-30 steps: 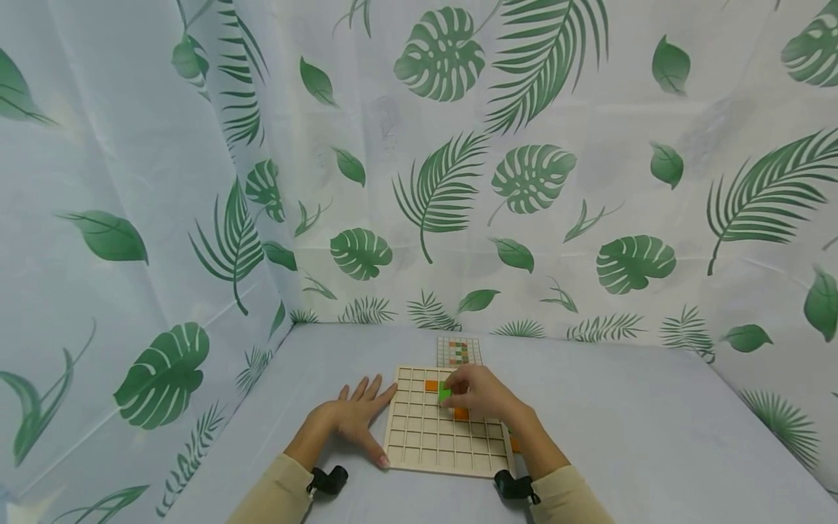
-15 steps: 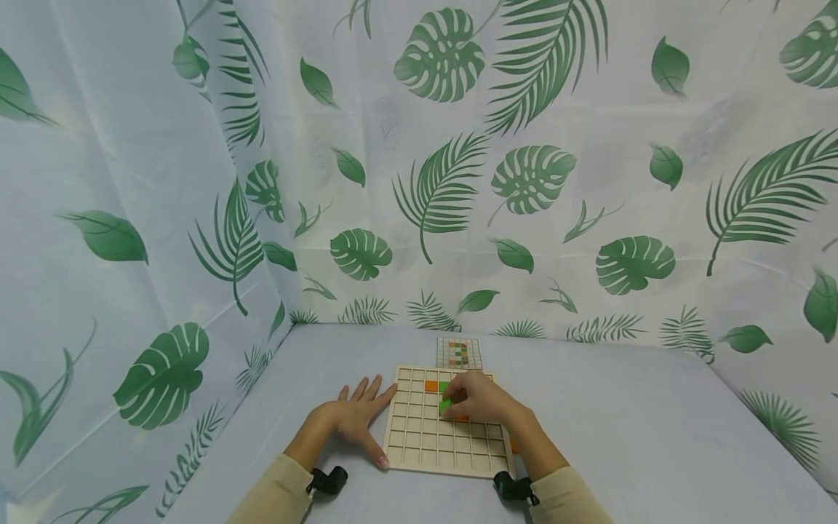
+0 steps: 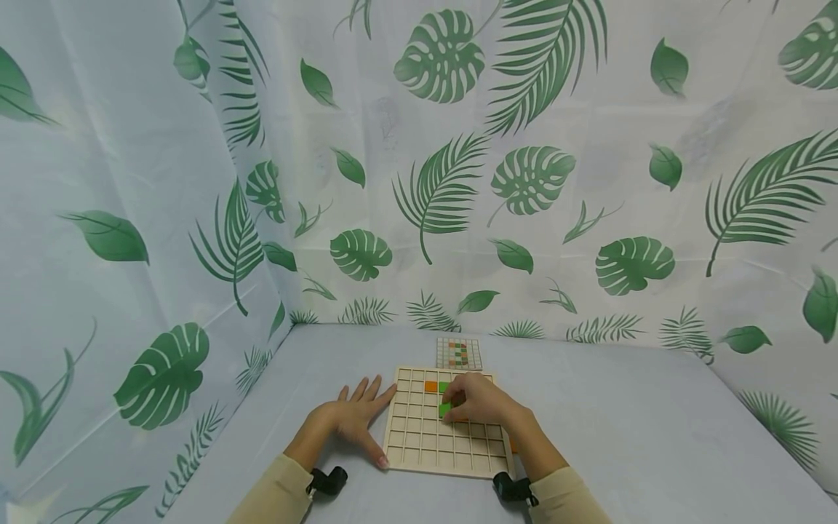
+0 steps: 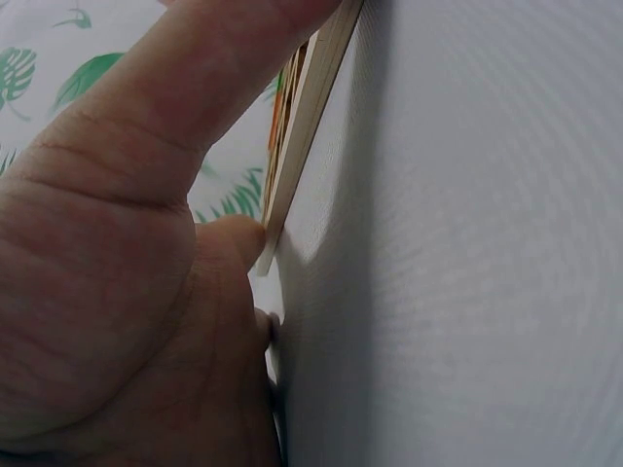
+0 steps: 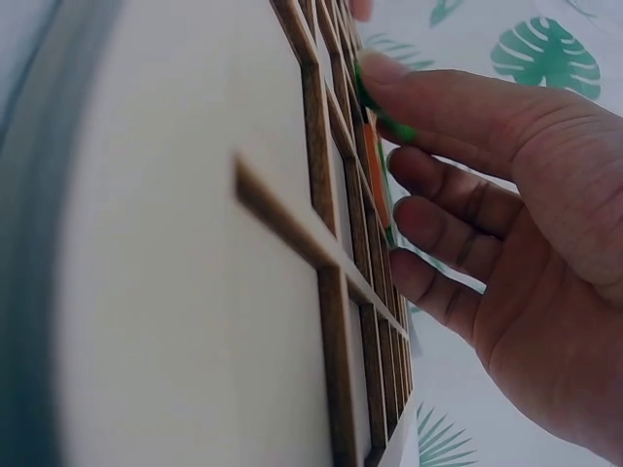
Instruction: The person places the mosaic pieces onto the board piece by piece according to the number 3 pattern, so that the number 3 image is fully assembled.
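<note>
A wooden grid board point(image 3: 419, 440) lies on the table. My left hand point(image 3: 356, 415) has its fingers spread along the board's left side, the thumb touching the near left corner. Over the board's upper middle, my right hand point(image 3: 483, 399) pinches a green square tile point(image 3: 445, 410) between thumb and fingertips; in the right wrist view this green tile point(image 5: 394, 126) stands tilted at the grid ridges. In the row behind it sit an orange tile point(image 3: 431, 386) and another green tile point(image 3: 444, 387), side by side. Another orange tile point(image 3: 461, 419) is mostly hidden under the right hand.
A small card point(image 3: 444, 353) printed with a coloured grid lies behind the board. Orange tile edges point(image 3: 513, 444) show beyond the board's right side, partly covered by the right wrist. A leaf-patterned white cloth point(image 3: 419, 182) hangs behind and to the left.
My right hand has moved slightly nearer to me with the green tile, uncovering the green tile in the row behind. The left hand has stayed in place.
</note>
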A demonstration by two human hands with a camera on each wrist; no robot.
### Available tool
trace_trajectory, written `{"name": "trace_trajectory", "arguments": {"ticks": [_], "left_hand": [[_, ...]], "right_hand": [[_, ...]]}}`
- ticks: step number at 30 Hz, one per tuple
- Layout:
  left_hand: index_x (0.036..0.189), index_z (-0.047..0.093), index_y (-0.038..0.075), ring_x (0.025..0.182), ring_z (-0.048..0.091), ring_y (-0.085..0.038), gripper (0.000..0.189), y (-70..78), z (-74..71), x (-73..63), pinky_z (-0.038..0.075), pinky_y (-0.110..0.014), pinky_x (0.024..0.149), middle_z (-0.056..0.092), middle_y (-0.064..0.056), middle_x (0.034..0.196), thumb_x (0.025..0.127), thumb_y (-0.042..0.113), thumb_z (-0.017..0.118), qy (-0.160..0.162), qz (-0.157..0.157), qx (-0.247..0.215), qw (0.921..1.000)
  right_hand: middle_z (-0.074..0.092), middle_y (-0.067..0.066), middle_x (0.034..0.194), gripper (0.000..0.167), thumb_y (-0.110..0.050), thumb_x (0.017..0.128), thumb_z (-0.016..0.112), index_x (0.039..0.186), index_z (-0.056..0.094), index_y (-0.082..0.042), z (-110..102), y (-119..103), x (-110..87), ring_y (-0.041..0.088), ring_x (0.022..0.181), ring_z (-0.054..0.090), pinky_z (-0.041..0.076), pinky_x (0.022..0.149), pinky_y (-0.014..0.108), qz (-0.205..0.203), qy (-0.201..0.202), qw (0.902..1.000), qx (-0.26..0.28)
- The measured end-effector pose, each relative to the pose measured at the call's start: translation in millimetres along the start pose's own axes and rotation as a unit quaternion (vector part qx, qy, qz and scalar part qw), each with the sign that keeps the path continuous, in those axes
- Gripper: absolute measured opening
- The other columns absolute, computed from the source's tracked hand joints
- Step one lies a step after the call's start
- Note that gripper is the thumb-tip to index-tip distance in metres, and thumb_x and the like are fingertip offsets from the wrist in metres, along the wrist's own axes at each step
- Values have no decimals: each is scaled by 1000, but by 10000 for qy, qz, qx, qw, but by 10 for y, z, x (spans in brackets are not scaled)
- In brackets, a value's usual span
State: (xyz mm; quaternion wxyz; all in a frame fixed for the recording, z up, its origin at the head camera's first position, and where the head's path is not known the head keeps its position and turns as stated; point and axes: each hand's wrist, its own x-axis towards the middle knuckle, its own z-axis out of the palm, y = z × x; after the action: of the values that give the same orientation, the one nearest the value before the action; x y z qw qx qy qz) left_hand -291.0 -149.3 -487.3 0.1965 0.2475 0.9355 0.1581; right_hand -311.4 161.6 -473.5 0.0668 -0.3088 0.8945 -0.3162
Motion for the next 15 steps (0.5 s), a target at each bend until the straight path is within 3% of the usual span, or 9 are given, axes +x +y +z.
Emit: {"name": "trace_trajectory", "arguments": {"ticks": [15], "left_hand": [[169,4,31,162,-8,-41,144,19,-29,5,0,-72,124,-5,-15,176,60,77,86,-90,-105,122,9998]], "right_hand": [[70,-3,93,20,-20,80,91,97,81,-12,36,-7,0,7,81,60,54,70,25,16,73,9997,-220]]}}
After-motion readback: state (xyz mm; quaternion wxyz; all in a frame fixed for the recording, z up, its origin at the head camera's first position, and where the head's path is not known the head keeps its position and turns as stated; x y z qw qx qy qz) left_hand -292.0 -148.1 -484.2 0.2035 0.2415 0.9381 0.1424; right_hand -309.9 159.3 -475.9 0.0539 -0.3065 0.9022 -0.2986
